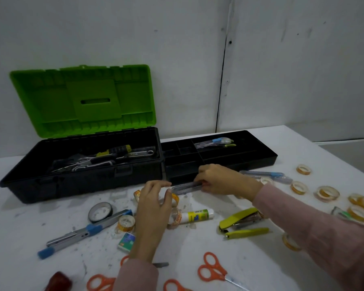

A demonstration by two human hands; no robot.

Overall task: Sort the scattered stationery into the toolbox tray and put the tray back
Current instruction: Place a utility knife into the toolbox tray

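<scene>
The black toolbox tray (259, 152) stands on the white table, right of the open toolbox (88, 177) with its green lid (82, 97) raised. One utility knife (214, 142) lies in a rear compartment of the tray. My right hand (221, 179) grips a clear-cased utility knife (185, 188) just in front of the tray's near wall. My left hand (153, 203) hovers beside the knife's left end with its fingers loosely curved, holding nothing. Under that hand lie small tape rolls (174, 199).
Scattered on the table: a glue stick (198, 215), yellow stapler (240, 219), black tape roll (100, 211), blue-tipped cutters (80, 232), staple box (126, 241), orange scissors (213, 267), another cutter (267, 175), several tape rolls (326, 193) at right. Tools fill the toolbox.
</scene>
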